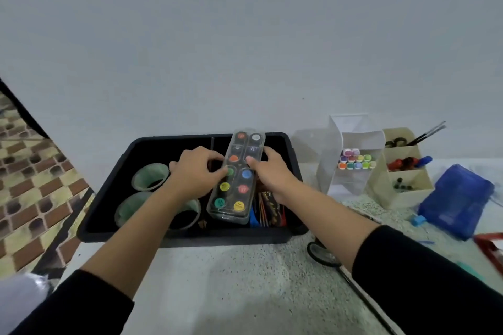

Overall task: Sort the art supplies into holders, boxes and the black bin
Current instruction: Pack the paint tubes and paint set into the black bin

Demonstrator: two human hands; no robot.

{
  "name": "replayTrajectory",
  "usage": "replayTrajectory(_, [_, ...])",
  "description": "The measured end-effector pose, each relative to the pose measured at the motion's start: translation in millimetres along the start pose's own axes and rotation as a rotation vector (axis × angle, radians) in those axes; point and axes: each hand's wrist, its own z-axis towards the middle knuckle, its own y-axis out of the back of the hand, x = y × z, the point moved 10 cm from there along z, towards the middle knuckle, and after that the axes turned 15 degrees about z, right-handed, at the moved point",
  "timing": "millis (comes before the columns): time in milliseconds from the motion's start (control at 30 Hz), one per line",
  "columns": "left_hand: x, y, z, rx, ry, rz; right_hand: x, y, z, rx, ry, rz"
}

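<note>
Paint box held over black bin, both hands.
Surface [217, 285] carries black bin [190, 238]. In bin's L half: tape rolls [141, 181]. Bin centre: L hand [196, 171] w/ fingers curled onto paint box [236, 193] L edge; R hand [272, 174] thumb and fingers pinch its R edge. Box lies lengthwise, far end raised above bin's far rim. R of bin: clear marker holder [353, 139], beige holder [408, 193].

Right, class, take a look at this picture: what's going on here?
A person grips a clear plastic case of round paint pans with both hands, the left hand on its left edge, the right hand on its right edge. It is tilted over the black plastic bin, which also holds greenish tape rolls. Nearby, coloured markers stand in a clear holder.
</note>
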Motion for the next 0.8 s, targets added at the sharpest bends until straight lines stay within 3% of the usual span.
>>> replayTrajectory(200, [25.2,-36.7,-4.8,0.007,0.049,-0.121,-30.2,-24.6,29.0,0.062,-0.067,-0.224])
replayTrajectory(400, [15.9,-44.2,-6.8,-0.116,0.076,-0.148,-44.0,-38.9,30.3,0.133,-0.063,-0.669])
replayTrajectory(600, [19.5,-43.7,-7.4,-0.094,0.073,-0.033,-26.2,-46.0,29.8,0.118,0.056,-0.965])
replayTrajectory(800, [32.1,-39.1,-9.4,-0.09,0.061,-0.097,-3.3,-51.3,19.1,0.083,0.206,-1.097])
